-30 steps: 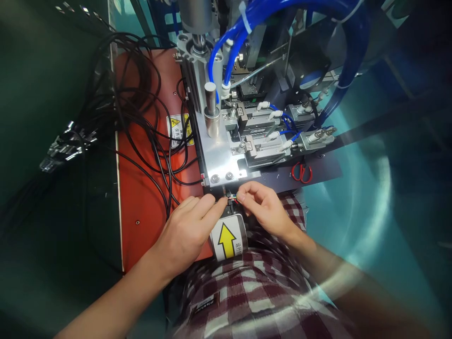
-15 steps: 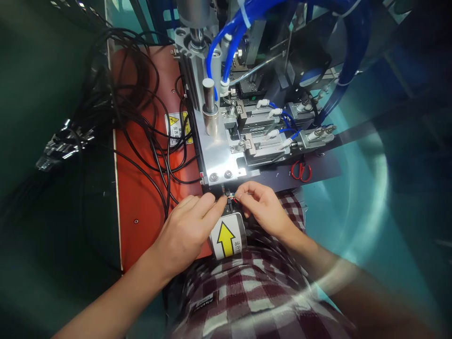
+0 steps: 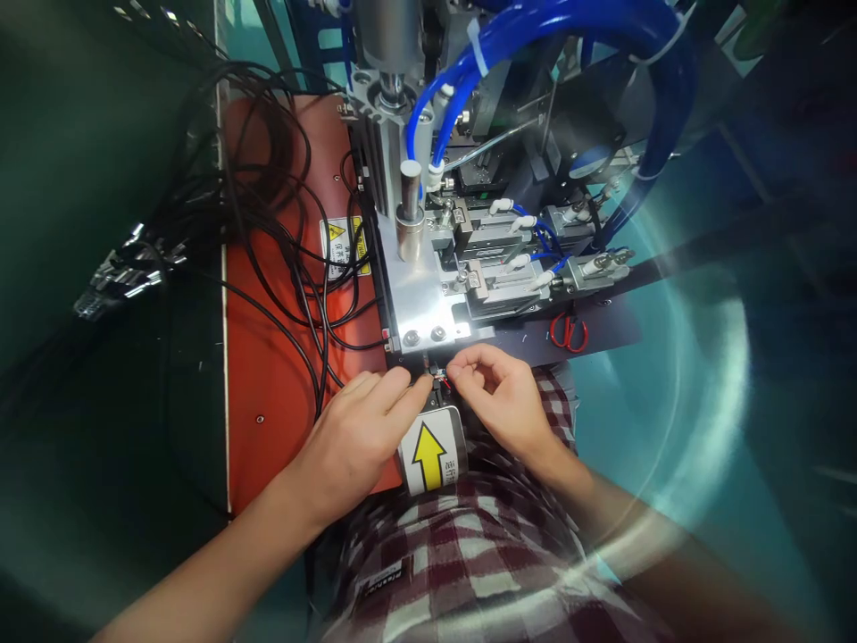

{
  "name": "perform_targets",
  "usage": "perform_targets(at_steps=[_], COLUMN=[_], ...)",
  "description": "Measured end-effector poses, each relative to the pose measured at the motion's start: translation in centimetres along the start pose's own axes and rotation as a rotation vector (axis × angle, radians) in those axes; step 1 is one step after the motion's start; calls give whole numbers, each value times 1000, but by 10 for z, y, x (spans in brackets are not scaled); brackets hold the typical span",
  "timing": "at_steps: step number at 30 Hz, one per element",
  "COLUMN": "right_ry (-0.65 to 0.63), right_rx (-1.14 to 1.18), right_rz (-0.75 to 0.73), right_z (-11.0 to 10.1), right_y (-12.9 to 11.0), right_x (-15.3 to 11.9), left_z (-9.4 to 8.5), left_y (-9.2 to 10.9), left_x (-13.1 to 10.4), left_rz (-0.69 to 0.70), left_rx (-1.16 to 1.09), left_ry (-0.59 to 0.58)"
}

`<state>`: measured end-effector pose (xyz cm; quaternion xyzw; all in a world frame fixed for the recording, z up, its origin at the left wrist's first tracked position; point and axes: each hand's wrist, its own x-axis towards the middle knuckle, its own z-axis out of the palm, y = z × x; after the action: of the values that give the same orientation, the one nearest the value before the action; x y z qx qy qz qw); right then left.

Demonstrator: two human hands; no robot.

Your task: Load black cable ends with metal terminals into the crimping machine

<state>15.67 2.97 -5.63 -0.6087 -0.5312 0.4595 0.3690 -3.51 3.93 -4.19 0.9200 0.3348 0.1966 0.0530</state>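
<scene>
At the front edge of the machine, my left hand (image 3: 365, 433) is closed, its index fingertip pressing in beside a small dark fixture (image 3: 435, 393). What lies under that fingertip is hidden. My right hand (image 3: 502, 393) pinches with thumb and index finger just to the right of the same spot. Between the two hands show thin coloured wires (image 3: 443, 379), red and white among them, ending at my right fingertips. Below them is a white plate (image 3: 428, 455) with a yellow arrow. Above the fingers sits a bright metal plate (image 3: 420, 299) with bolts.
Black cables (image 3: 295, 241) lie tangled over the orange panel (image 3: 268, 446) on the left. Pneumatic cylinders (image 3: 509, 286) with blue hoses (image 3: 569, 22) fill the machine's right side. Red-handled scissors (image 3: 569, 332) rest on the dark plate to the right.
The camera view has shifted slightly, so the machine appears a little to the right. Both hands stay at the same spot, with hardly any movement of the fingers.
</scene>
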Motion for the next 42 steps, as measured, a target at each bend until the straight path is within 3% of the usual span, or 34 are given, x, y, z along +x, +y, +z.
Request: perform_targets(at_steps=[4,9,14,16,21,25,32,38,42], right_ry=[4,-7,-109,-143,-8,46,85,43,40], right_rx=[-41,-20,81,14,-248,-255,-158,164,232], right_rz=[-69,-54,165,208,-20,-61,-27,113,141], right_z=[4,4,-2,-7,-6,7,14,11,11], right_y=[4,4,1,-3,-14,-15,-10,-3,-3], right_x=[-1,-3,3,4,0,-2,1,1,1], left_z=[-1,-2,-2,-2,-1,-2,-1,-1,-1], left_y=[0,1,1,0,0,0,0,0,0], left_x=[0,1,0,0,1,1,0,0,0], left_rz=[-4,-6,1,-4,-9,-21,-16,-25,-11], left_rx=[-7,-7,-18,-21,-30,-32,-19,-4,-5], left_ry=[-1,10,5,3,-3,-9,-7,0,8])
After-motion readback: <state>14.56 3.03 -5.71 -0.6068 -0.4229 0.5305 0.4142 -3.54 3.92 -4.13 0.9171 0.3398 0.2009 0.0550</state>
